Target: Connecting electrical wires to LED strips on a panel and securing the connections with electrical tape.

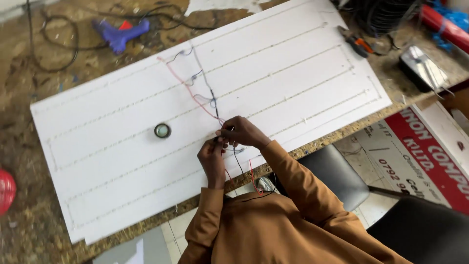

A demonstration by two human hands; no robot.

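Thin red and black wires (pixel 215 108) are pinched between the fingertips of the left hand (pixel 212 159) and right hand (pixel 240 132), over the white board (pixel 303 63). Just left of the fingers lies a small tape roll (pixel 162 130). Far beyond them rest a blue glue gun (pixel 119 33) and, well to the right, orange-handled pliers (pixel 355 41).

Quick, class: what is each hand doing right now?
Left hand: closed, pinching the thin wires over the white board.
Right hand: closed, pinching the same wires.
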